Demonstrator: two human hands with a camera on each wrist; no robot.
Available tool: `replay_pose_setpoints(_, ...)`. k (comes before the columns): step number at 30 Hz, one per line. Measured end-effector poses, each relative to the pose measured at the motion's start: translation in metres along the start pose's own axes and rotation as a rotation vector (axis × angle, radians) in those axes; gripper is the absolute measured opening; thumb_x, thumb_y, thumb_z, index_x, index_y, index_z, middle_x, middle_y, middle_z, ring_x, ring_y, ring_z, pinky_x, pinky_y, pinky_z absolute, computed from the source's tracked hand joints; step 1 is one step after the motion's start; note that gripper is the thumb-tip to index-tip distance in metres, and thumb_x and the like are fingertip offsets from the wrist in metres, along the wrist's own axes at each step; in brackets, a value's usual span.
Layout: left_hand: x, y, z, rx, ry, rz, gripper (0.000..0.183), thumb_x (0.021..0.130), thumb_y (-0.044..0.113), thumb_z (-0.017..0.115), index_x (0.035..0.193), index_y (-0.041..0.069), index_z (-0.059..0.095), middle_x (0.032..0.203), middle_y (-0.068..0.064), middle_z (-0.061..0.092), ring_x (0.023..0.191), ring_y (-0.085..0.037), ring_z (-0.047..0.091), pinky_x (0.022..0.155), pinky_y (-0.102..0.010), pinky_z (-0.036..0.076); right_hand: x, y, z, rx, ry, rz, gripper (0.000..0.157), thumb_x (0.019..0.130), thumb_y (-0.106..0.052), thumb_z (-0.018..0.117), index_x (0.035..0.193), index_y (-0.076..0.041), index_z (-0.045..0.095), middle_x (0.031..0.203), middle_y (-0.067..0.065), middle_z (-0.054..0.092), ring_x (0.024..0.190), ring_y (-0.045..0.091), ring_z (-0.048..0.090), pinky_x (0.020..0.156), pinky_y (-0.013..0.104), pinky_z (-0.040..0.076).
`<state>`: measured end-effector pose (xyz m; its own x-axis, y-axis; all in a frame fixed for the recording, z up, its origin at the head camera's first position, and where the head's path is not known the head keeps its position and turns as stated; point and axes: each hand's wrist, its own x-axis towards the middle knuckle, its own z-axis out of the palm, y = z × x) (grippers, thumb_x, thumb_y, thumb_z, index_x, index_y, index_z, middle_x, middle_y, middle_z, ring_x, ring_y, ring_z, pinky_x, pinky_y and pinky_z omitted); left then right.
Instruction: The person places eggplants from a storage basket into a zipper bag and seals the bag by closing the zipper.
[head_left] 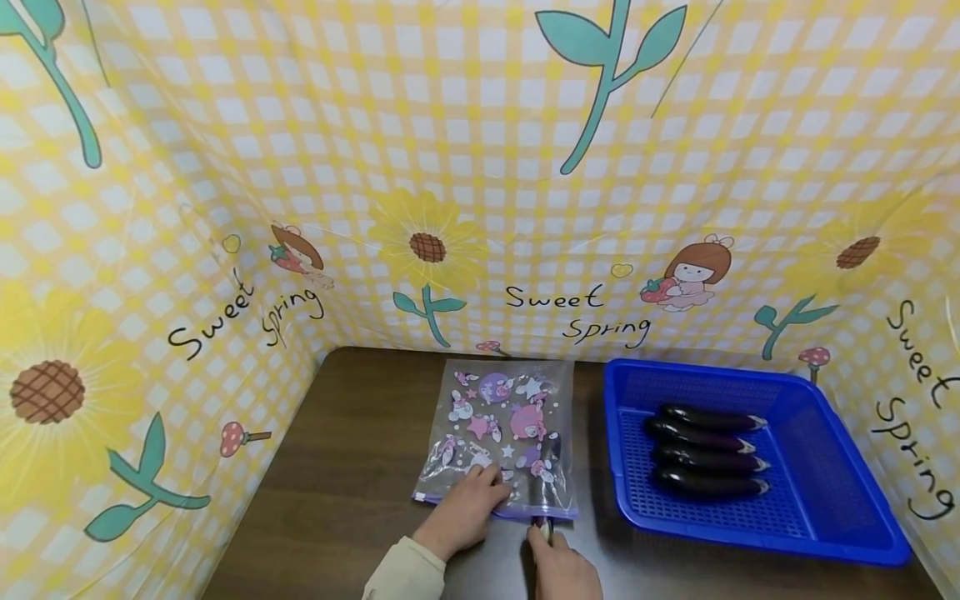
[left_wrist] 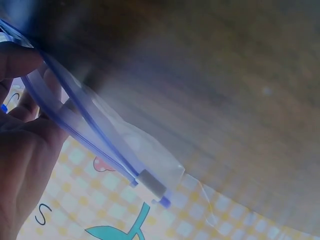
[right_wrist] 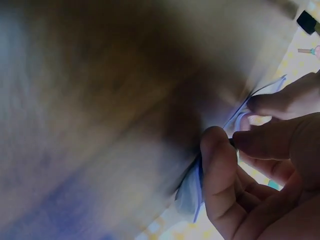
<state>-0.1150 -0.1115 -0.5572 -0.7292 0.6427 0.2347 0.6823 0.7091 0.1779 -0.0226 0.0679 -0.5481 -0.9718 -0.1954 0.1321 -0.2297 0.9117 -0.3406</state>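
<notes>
A clear slider zip bag (head_left: 495, 442) with pink and purple cartoon prints lies flat on the table, its purple-edged mouth toward me. My left hand (head_left: 467, 510) pinches the upper layer at that mouth. The left wrist view shows the two zip edges apart, with the white slider (left_wrist: 151, 185) at one end. An eggplant (head_left: 546, 483) lies mostly inside the bag's right side, its stem end sticking out of the mouth. My right hand (head_left: 564, 567) grips that stem end between thumb and fingers. In the right wrist view the eggplant is mostly hidden behind the fingers (right_wrist: 220, 165).
Right of the bag stands a blue plastic basket (head_left: 847, 467) with several dark eggplants (head_left: 708, 482) lying side by side in it. Brown wood table (head_left: 337, 450) shows left of the bag. A yellow checked cloth (head_left: 480, 167) with flower prints walls in the back and sides.
</notes>
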Motion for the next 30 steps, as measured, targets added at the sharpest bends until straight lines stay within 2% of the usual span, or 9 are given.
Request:
replay_pose_setpoints(3,0.001,0.0,0.0,-0.003,0.007,0.003,0.03,0.064,-0.007,0.058,0.075,0.019,0.052,0.089,0.003,0.045,0.076,-0.014,0.041,0.06,-0.028,0.039,0.003,0.005,0.005,-0.056,0.113,-0.019,0.04,0.066,-0.006,0.069,0.102,-0.019,0.058,0.074,0.007,0.051,0.044,0.021,0.046,0.038,0.036,0.034)
replay_pose_setpoints(5,0.001,0.001,0.001,0.0,0.016,0.007,0.03,0.063,-0.007,0.059,0.074,0.019,0.051,0.089,0.003,0.046,0.076,-0.014,0.042,0.061,-0.028,0.04,0.004,0.007,0.004,-0.074,0.126,-0.019,0.041,0.066,-0.007,0.069,0.104,-0.019,0.059,0.076,0.008,0.052,0.045,0.022,0.047,0.038,0.037,0.035)
replay_pose_setpoints(9,0.001,0.001,0.002,-0.006,0.011,0.004,0.03,0.062,-0.008,0.059,0.073,0.019,0.051,0.09,0.003,0.046,0.077,-0.015,0.043,0.062,-0.028,0.041,0.002,0.004,-0.005,-0.061,0.048,0.001,0.041,0.069,-0.009,0.07,0.108,-0.019,0.061,0.081,0.009,0.053,0.048,0.022,0.048,0.04,0.037,0.037)
replay_pose_setpoints(12,0.001,0.0,0.003,-0.024,0.004,-0.008,0.031,0.062,-0.008,0.058,0.071,0.019,0.049,0.089,0.003,0.046,0.077,-0.014,0.042,0.061,-0.027,0.039,-0.001,-0.003,-0.014,-0.02,-0.029,0.005,0.034,0.074,-0.011,0.069,0.107,-0.016,0.063,0.081,0.006,0.052,0.05,0.021,0.048,0.042,0.036,0.038)
replay_pose_setpoints(16,0.001,0.0,0.002,-0.049,0.0,-0.021,0.031,0.064,-0.01,0.056,0.069,0.019,0.046,0.088,0.004,0.044,0.075,-0.013,0.039,0.059,-0.026,0.036,-0.001,-0.009,-0.023,0.041,-0.123,-0.037,0.02,0.078,-0.014,0.069,0.097,-0.012,0.063,0.077,0.002,0.05,0.054,0.019,0.049,0.046,0.034,0.04)
replay_pose_setpoints(19,0.001,-0.001,0.001,-0.055,0.002,-0.017,0.031,0.066,-0.01,0.056,0.069,0.019,0.046,0.087,0.005,0.042,0.074,-0.013,0.038,0.059,-0.025,0.035,0.001,-0.012,-0.024,0.067,-0.181,-0.064,0.017,0.079,-0.017,0.07,0.093,-0.011,0.062,0.077,-0.001,0.05,0.059,0.018,0.05,0.05,0.033,0.041)
replay_pose_setpoints(22,0.001,-0.001,0.002,-0.055,0.01,-0.007,0.03,0.066,-0.009,0.056,0.069,0.019,0.046,0.086,0.005,0.042,0.073,-0.013,0.037,0.059,-0.024,0.034,0.003,-0.011,-0.021,0.069,-0.195,-0.073,0.017,0.08,-0.019,0.07,0.092,-0.011,0.062,0.078,-0.001,0.05,0.062,0.018,0.05,0.051,0.034,0.041)
replay_pose_setpoints(27,0.001,-0.001,0.002,-0.054,0.018,-0.005,0.03,0.066,-0.009,0.056,0.069,0.019,0.046,0.084,0.006,0.04,0.073,-0.012,0.036,0.058,-0.024,0.033,0.005,-0.007,-0.014,0.057,-0.137,-0.108,0.016,0.078,-0.02,0.071,0.087,-0.012,0.061,0.08,0.001,0.05,0.067,0.021,0.052,0.052,0.036,0.042)
replay_pose_setpoints(30,0.001,-0.001,0.001,-0.048,0.017,-0.011,0.03,0.066,-0.009,0.057,0.068,0.019,0.047,0.084,0.006,0.04,0.072,-0.012,0.036,0.058,-0.025,0.033,0.006,-0.006,-0.012,0.031,-0.132,-0.115,0.021,0.077,-0.022,0.071,0.091,-0.01,0.062,0.09,0.008,0.055,0.082,0.029,0.057,0.063,0.043,0.047)
